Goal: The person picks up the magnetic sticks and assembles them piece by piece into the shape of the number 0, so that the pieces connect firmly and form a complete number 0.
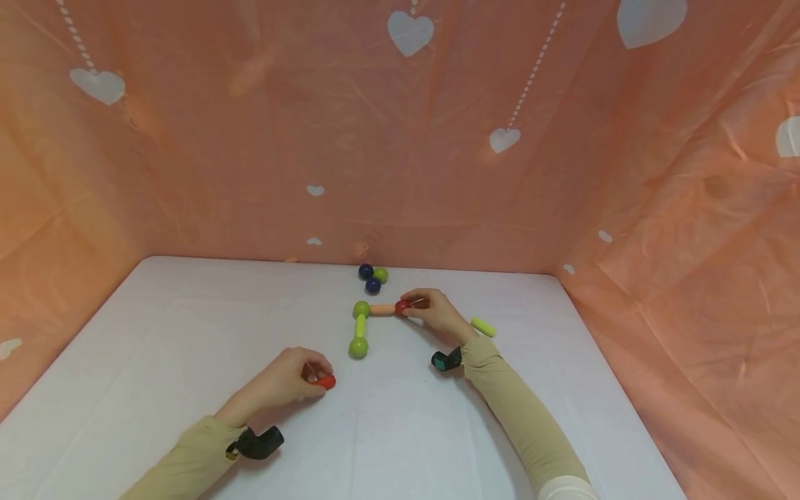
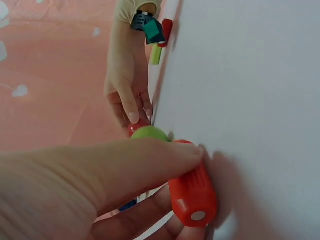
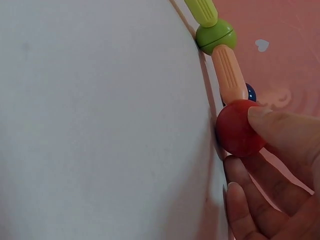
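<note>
At the left of the desk (image 1: 187, 312), the left hand (image 1: 284, 378), its cuff bearing a black camera (image 1: 259, 444), pinched a red rod (image 1: 325, 382) between thumb and fingers; a pale round disc showed on the rod's end. Whether this rod touched the desk could not be determined. Just right of it, and apart, stood the near green ball (image 1: 358, 347), joined by a lime rod (image 1: 360, 326) to the far green ball (image 1: 361, 310). Behind these, toward the desk's back edge, two blue balls (image 1: 365, 271) and a loose green ball (image 1: 380, 275) were clustered. From the far green ball an orange rod (image 1: 382, 310) ran rightward, its other end meeting a red ball (image 1: 402, 307). The right hand (image 1: 437, 312) pinched this red ball, the thumb on one side and the fingers on the other. A green-and-black camera (image 1: 446, 360) was observed at the right wrist. Beyond that wrist lay a spare lime rod (image 1: 483, 327); the left wrist view showed a red piece (image 2: 167, 29) beside it. Orange cloth (image 1: 281, 139) printed with white hearts enclosed the back and sides.
</note>
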{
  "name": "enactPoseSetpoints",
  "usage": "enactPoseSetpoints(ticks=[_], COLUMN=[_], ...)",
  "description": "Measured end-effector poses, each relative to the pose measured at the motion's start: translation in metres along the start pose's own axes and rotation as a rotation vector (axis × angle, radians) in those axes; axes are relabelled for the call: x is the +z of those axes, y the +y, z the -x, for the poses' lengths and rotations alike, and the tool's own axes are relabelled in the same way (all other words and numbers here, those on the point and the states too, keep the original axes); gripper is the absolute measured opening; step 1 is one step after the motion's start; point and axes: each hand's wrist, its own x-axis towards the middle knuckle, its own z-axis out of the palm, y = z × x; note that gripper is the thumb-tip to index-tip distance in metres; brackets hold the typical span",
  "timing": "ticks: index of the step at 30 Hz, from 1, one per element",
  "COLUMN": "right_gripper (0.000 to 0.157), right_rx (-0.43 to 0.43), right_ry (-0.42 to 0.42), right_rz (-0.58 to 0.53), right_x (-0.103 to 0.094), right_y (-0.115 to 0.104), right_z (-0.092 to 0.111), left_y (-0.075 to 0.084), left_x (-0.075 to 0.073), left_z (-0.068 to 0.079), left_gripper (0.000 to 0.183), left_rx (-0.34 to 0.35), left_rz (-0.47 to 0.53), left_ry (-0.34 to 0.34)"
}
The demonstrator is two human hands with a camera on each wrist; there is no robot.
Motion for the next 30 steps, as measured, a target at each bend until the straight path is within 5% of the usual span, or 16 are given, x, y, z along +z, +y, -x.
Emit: enactPoseSetpoints(ticks=[6,17,30], right_gripper=[0.033,0.032,0.031], right_rx=[-0.024,-0.026,-0.033], right_ry=[-0.005,-0.005,0.005], right_rz=[0.006,0.001,0.014], right_x=[-0.001,-0.001,0.001], right_y=[0.001,0.002,0.005], right_z=[-0.001,0.0,0.0], left_y=[0.005,0.01,0.021], left_x=[0.001,0.025,0.048], left_z=[-0.006,-0.018,-0.026], left_gripper=[0.024,0.039,0.035], left_rx=[-0.094,-0.276,-0.442], left_rz=[0.079,0.612,0.71], left_ry=[0.018,0.036,0.247])
